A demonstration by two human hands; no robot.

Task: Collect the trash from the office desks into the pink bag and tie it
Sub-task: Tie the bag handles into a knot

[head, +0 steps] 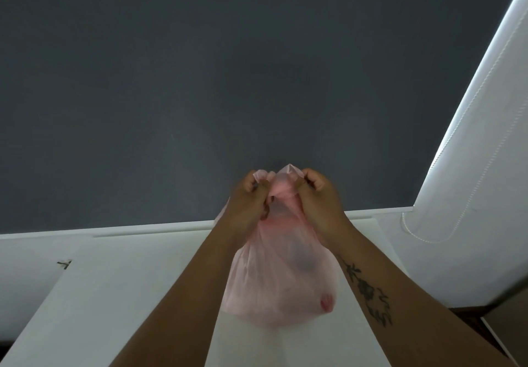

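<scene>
Hands at the gathered neck of a pink bag (265, 286), head view. The left hand (249, 198) and the right hand (317, 195) sit close together, side by side, each with curled fingers pinching a bunch of thin plastic at the top of the bag. Between the 2 hands the plastic is drawn into a narrow, twisted neck, and 2 loose ends stick up above the knuckles. Whether a knot is already formed cannot be told.

Below the hands, the body of the bag hangs between the 2 forearms, full and rounded. Through its sheer skin show a dark shape (303, 262) under the right wrist and a small red object (327, 301) lower down, near the right forearm. Whether the bottom of the bag touches the surface beneath cannot be told.

Under the arms lies a white desk (128, 286); a small dark mark (64, 264) sits well to the left of the left arm. Beyond the hands rises a dark grey wall (200, 66). To the right of the right hand hangs a white blind (471, 172) with a looped bead cord (423, 236). A dark tattoo (368, 295) runs along the right forearm.
</scene>
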